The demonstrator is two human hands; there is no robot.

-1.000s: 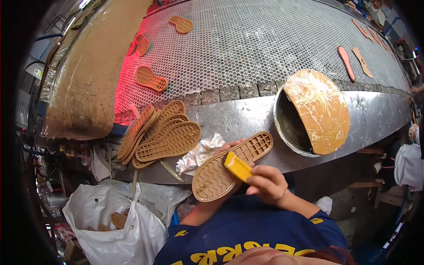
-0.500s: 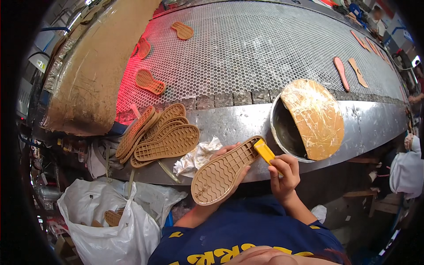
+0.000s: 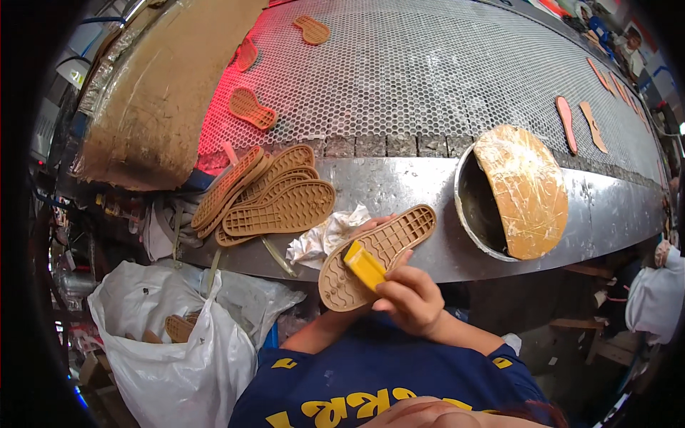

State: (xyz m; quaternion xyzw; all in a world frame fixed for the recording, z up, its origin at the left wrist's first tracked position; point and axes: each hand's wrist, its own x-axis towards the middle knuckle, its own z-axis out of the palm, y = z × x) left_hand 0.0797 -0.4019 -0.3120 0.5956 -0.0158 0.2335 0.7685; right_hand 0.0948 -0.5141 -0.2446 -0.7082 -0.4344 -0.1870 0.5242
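A tan shoe sole (image 3: 389,246) with a grid and wavy tread lies tilted in my left hand (image 3: 374,224), which grips it from beneath; most of that hand is hidden. My right hand (image 3: 414,298) pinches a flat yellow block-like tool (image 3: 365,267) over the wavy, nearer part of the sole. Whether the tool touches the sole I cannot tell. Crumpled white paper (image 3: 330,237) is next to my left fingers. Left of it, several tan soles (image 3: 282,208) are piled on the metal ledge.
A round pot (image 3: 467,203) half covered by a tan lid (image 3: 524,192) stands at right on the ledge (image 3: 421,178). Beyond runs a mesh conveyor (image 3: 399,78) carrying soles and insoles. A cardboard-covered housing (image 3: 157,93) is at left; below hangs a white sack (image 3: 171,364) with soles inside.
My right hand has brought the yellow tool from the sole's far right end down left to its wavy part. The view has shifted slightly, and the conveyor's left-hand soles sit higher in it.
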